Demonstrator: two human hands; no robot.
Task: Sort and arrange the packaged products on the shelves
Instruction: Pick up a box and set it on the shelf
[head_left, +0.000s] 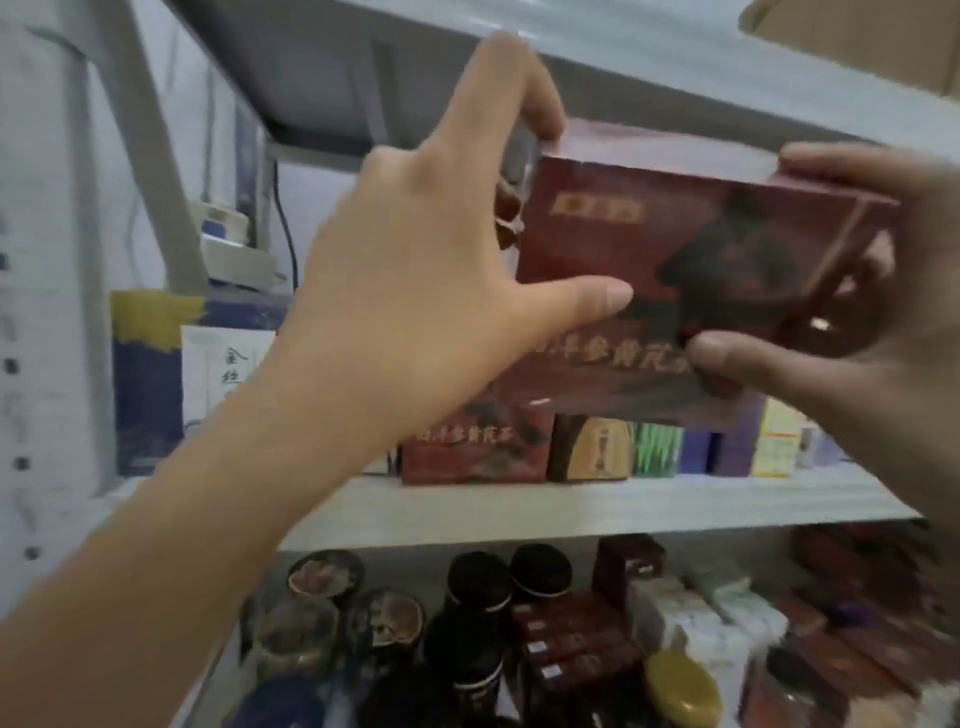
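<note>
A dark red box with gold lettering is held up in front of the middle shelf. My left hand grips its left end, thumb on the front face and fingers over the top edge. My right hand grips its right end, thumb on the lower front and fingers round the side. A matching red box stands on the shelf just below it.
Beside that box stand a brown-and-tan box, a green one and purple and yellow packs. A blue-and-yellow box sits at the left. The lower shelf holds dark jars, round tins and more boxes.
</note>
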